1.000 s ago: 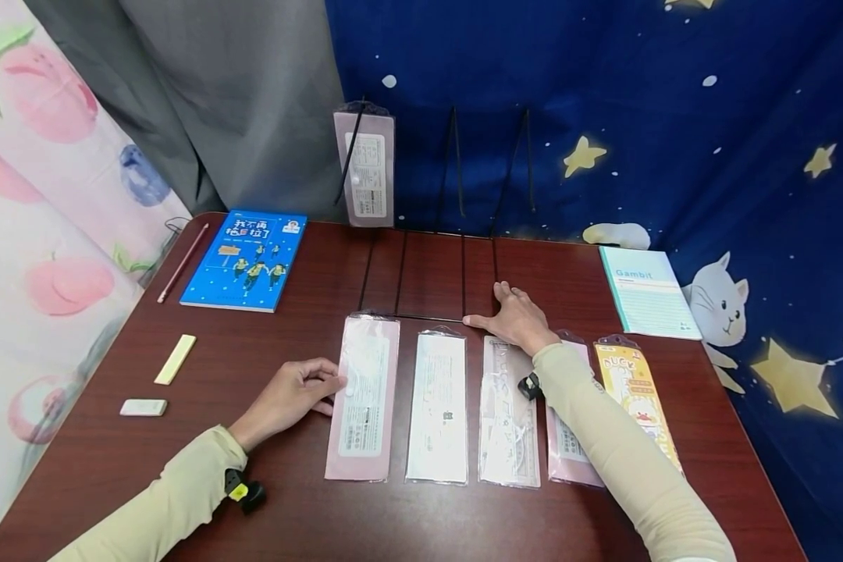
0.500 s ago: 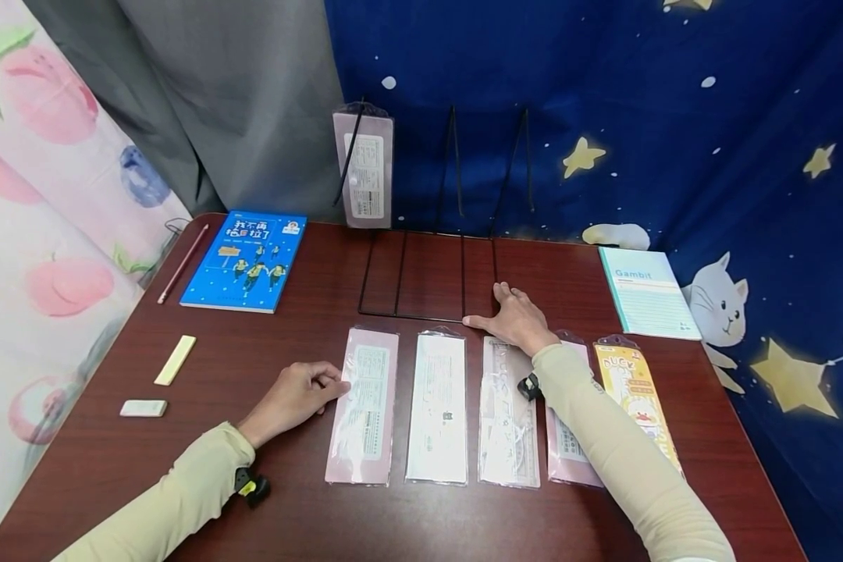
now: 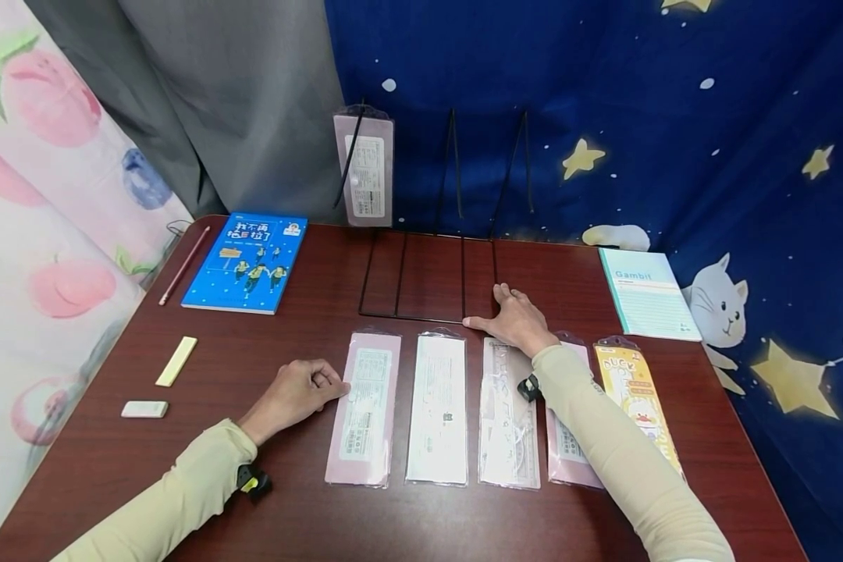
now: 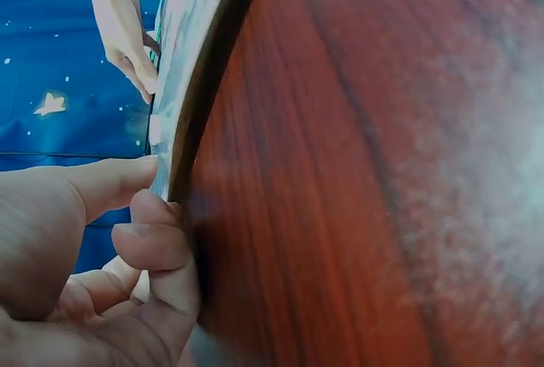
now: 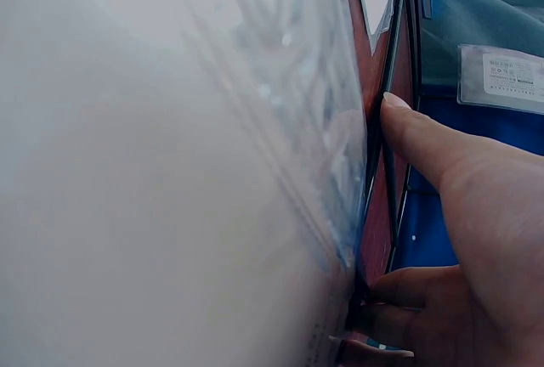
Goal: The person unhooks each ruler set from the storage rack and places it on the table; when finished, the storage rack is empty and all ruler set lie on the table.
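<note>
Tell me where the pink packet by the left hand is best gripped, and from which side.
Probably at its left long edge, from the left. The pink packet lies flat on the table, so only an edge offers a hold. The left hand already pinches that edge, and the white packet lies close beside the right edge.

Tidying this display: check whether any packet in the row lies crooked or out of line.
The pink packet at the row's left end, held by the left hand, tilts slightly. The duck packet at the right end slants the other way.
</note>
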A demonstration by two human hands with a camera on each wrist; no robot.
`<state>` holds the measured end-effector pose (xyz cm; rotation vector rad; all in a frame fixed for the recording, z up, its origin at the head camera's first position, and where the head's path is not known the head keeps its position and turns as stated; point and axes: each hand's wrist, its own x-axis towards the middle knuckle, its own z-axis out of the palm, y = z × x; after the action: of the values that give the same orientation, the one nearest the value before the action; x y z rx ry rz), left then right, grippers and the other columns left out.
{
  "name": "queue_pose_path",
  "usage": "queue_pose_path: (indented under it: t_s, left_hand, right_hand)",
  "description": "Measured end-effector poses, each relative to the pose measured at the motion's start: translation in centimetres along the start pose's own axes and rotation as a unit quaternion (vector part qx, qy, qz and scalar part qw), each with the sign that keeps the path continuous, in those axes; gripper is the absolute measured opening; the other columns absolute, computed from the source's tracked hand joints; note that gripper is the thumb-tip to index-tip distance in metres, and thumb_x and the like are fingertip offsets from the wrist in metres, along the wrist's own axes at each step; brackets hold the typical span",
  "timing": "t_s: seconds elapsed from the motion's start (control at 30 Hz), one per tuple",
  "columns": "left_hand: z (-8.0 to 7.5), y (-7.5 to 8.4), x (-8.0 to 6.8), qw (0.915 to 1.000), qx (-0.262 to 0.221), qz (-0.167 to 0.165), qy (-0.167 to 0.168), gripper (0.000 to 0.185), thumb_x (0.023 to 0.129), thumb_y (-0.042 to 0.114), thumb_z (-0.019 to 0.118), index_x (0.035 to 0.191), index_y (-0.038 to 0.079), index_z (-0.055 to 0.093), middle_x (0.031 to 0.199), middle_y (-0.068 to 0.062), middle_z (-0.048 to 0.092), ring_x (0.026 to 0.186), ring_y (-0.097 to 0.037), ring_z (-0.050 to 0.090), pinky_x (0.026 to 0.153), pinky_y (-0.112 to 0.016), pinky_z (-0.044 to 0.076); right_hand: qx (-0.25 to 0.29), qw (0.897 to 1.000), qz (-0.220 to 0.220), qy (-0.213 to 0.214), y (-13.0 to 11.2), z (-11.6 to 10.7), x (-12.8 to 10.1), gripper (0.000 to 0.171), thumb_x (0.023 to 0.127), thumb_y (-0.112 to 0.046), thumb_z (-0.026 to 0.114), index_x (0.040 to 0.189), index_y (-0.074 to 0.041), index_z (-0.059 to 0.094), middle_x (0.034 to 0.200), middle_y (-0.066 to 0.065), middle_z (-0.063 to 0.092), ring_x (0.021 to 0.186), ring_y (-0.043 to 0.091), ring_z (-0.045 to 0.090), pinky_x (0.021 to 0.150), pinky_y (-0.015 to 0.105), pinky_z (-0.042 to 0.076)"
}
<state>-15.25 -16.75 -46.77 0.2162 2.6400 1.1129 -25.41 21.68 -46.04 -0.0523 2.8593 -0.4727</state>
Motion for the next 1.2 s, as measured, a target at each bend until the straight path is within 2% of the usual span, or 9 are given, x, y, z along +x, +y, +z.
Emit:
queue_pose_path:
  t_s: [0.17, 0.3, 0.5, 0.67, 0.73, 0.9, 1.2]
  left_hand:
    - [-0.1, 0.2, 0.4, 1.0000, 0.008, -0.004, -0.005, 0.016, 0.093, 0.024, 0.078, 0.084, 0.012, 0.073, 0.067, 0.001, 0.060, 0.061, -0.011, 0.053, 0.059, -0.024, 0.041]
    - [-0.4, 0.6, 1.3, 0.9999, 0.014, -0.002, 0.003, 0.015, 0.093, 0.023, 0.077, 0.085, 0.012, 0.074, 0.068, 0.000, 0.061, 0.062, -0.012, 0.052, 0.059, -0.025, 0.041]
    - [-1.4, 1.8, 3.7, 0.9998, 0.005, 0.017, 0.009, 0.015, 0.097, 0.026, 0.073, 0.095, 0.011, 0.075, 0.075, -0.004, 0.065, 0.067, -0.015, 0.055, 0.061, -0.026, 0.044]
    - [-3.1, 3.2, 6.3, 0.9995, -0.022, 0.023, 0.005, 0.022, 0.101, 0.033, 0.069, 0.110, 0.014, 0.074, 0.096, -0.009, 0.074, 0.079, -0.021, 0.062, 0.071, -0.030, 0.052]
    - [-3.9, 3.7, 7.3, 0.9993, -0.025, 0.022, 0.015, 0.027, 0.101, 0.038, 0.068, 0.114, 0.014, 0.072, 0.104, -0.009, 0.075, 0.085, -0.024, 0.065, 0.075, -0.031, 0.054]
    - [-5.5, 4.3, 9.9, 0.9973, -0.033, 0.027, 0.061, 0.033, 0.101, 0.041, 0.068, 0.117, 0.012, 0.069, 0.109, -0.012, 0.074, 0.093, -0.028, 0.069, 0.080, -0.034, 0.056]
    - [-8.1, 4.8, 13.8, 0.9913, -0.050, 0.012, 0.121, 0.042, 0.101, 0.043, 0.065, 0.123, 0.007, 0.067, 0.119, -0.017, 0.071, 0.109, -0.029, 0.065, 0.094, -0.042, 0.053]
  right_hand:
    - [0.000, 1.000, 0.001, 0.001, -0.1, 0.0, -0.1, 0.112, 0.085, -0.072, 0.069, 0.163, -0.003, 0.029, 0.170, 0.020, 0.027, 0.156, 0.041, 0.030, 0.121, 0.058, 0.035]
    - [-0.001, 1.000, -0.001, 0.002, 0.0, 0.0, -0.1, 0.112, 0.085, -0.072, 0.069, 0.163, -0.003, 0.028, 0.170, 0.021, 0.027, 0.156, 0.041, 0.030, 0.121, 0.058, 0.035]
    - [0.003, 1.000, 0.003, 0.001, 0.1, 0.0, -0.1, 0.112, 0.085, -0.072, 0.069, 0.163, -0.003, 0.029, 0.170, 0.020, 0.027, 0.156, 0.041, 0.029, 0.122, 0.058, 0.034]
    - [0.006, 1.000, 0.004, -0.001, 0.1, 0.1, 0.0, 0.112, 0.086, -0.072, 0.069, 0.164, -0.004, 0.027, 0.171, 0.020, 0.026, 0.157, 0.041, 0.028, 0.122, 0.058, 0.033]
    - [0.006, 1.000, 0.005, -0.001, 0.1, 0.2, 0.1, 0.112, 0.086, -0.072, 0.068, 0.164, -0.004, 0.027, 0.171, 0.020, 0.026, 0.157, 0.041, 0.028, 0.122, 0.058, 0.033]
    - [0.011, 1.000, 0.008, 0.000, 0.2, 0.3, 0.0, 0.112, 0.085, -0.072, 0.069, 0.164, -0.004, 0.027, 0.171, 0.020, 0.026, 0.157, 0.041, 0.028, 0.122, 0.058, 0.033]
    - [0.019, 1.000, 0.010, -0.001, 0.2, 0.1, 0.0, 0.111, 0.086, -0.070, 0.071, 0.164, -0.005, 0.027, 0.171, 0.017, 0.026, 0.158, 0.038, 0.026, 0.123, 0.059, 0.032]
